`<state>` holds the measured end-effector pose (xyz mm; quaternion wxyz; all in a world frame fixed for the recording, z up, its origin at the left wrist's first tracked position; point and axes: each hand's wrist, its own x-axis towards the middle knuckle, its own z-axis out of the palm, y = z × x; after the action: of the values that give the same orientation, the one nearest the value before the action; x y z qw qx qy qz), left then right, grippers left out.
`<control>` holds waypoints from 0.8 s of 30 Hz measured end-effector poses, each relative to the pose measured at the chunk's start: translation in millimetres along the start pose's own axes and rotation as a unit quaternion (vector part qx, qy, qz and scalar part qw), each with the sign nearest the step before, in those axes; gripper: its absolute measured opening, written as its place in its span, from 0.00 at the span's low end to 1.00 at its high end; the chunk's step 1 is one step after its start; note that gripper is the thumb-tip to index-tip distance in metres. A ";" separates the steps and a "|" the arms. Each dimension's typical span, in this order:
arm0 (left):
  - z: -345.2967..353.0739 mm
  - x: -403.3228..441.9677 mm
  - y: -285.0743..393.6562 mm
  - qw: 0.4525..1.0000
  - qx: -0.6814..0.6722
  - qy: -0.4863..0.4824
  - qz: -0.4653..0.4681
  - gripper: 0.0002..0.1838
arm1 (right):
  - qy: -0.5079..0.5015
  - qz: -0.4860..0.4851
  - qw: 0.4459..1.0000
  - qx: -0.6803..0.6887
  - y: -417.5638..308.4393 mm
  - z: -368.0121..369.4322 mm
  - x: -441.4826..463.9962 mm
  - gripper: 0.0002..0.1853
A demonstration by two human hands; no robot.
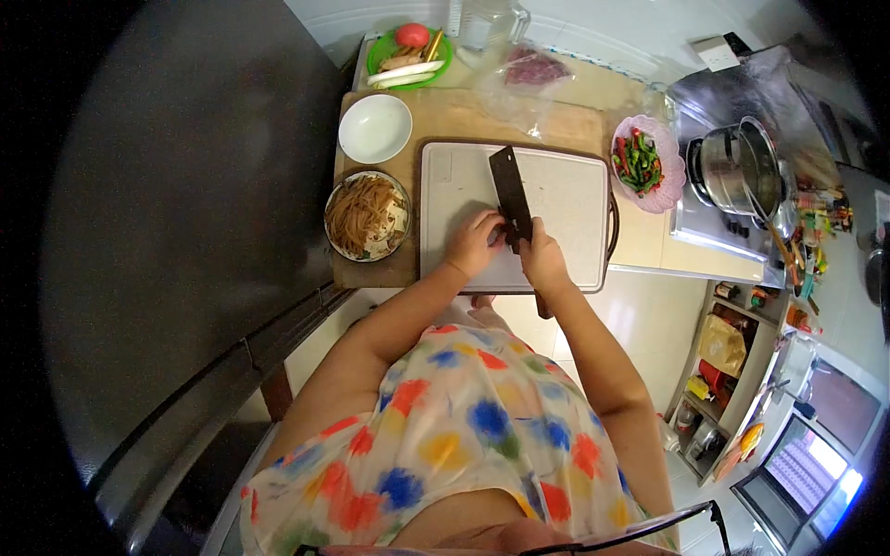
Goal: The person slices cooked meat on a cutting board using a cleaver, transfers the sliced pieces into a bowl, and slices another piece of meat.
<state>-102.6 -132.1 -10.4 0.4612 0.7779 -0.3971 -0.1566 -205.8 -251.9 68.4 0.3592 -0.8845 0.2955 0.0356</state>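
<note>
Cleaver (pixel 510 190) in the right hand (pixel 544 259), its blade reaching forward over the cutting board (pixel 565 204) beneath both hands. The right hand is closed on it; the left hand (pixel 475 244), just beside the blade, has bent fingers over dark food (pixel 497 236), too hidden to tell whether it is gripped. Left of the left hand stands a bowl of brown strips (pixel 366 218); forward and right of the right hand, a pink bowl (pixel 677 176) holds cut peppers (pixel 638 162) on the bench (pixel 640 243).
</note>
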 end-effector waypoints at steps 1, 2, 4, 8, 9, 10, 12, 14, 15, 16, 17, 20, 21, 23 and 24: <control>-0.4 0.6 2.1 1.000 0.001 0.004 -0.007 0.17 | -0.004 0.004 1.000 -0.003 1.0 -3.2 -0.5 0.17; -2.0 0.5 3.2 1.000 -0.005 0.002 -0.009 0.17 | 0.004 0.006 1.000 -0.020 1.1 -5.7 -4.1 0.18; -9.6 2.0 13.8 1.000 -0.018 -0.006 -0.012 0.16 | 0.022 0.014 0.998 -0.052 -5.5 -15.4 -20.2 0.19; 9.2 -1.1 -9.7 0.998 -0.044 0.031 0.025 0.18 | 0.026 -0.022 0.997 -0.068 -5.5 -22.8 -40.0 0.17; 8.0 -0.8 -10.8 0.999 -0.037 0.025 0.026 0.18 | 0.013 -0.016 0.997 -0.070 -4.4 -21.9 -41.9 0.16; 7.7 -0.8 -11.3 0.999 -0.030 0.019 0.026 0.19 | 0.000 -0.010 0.997 -0.072 -3.6 -21.4 -43.1 0.16; 5.4 -0.8 -8.4 0.999 -0.027 0.019 0.026 0.19 | -0.006 0.003 0.998 -0.064 -3.3 -20.4 -44.0 0.16; 4.4 -0.8 -6.4 0.999 -0.024 0.020 0.026 0.19 | -0.008 0.007 0.998 -0.062 -4.8 -20.8 -44.4 0.16; 5.0 -0.8 -6.6 0.999 -0.023 0.022 0.025 0.19 | -0.006 0.005 0.998 -0.064 -7.3 -22.2 -44.4 0.16; 5.4 -0.9 -6.7 0.999 -0.022 0.023 0.025 0.19 | -0.005 0.003 0.998 -0.065 -8.7 -22.8 -44.3 0.16; 5.4 -1.2 -7.0 0.999 -0.021 0.017 0.023 0.19 | -0.006 0.006 0.998 -0.070 -8.7 -22.1 -43.9 0.16; 2.1 -0.6 -5.4 1.000 -0.007 0.007 0.014 0.19 | -0.011 0.006 0.997 -0.076 -8.2 -19.8 -41.2 0.17; 1.2 -0.7 -2.5 1.000 0.003 0.008 0.010 0.19 | -0.013 0.003 0.997 -0.074 -8.0 -19.9 -40.6 0.19; 1.2 -0.7 -1.9 1.000 0.015 0.006 0.010 0.19 | -0.010 -0.002 0.997 -0.071 -8.0 -19.4 -39.6 0.18; 1.3 -0.5 -3.0 1.000 0.017 0.003 0.013 0.19 | -0.005 -0.005 0.997 -0.071 -8.7 -18.6 -38.5 0.16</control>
<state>-102.3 -131.8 -13.7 0.4515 0.7808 -0.4078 -0.1417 -235.5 -240.0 98.0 0.2970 -0.9091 0.2860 0.0590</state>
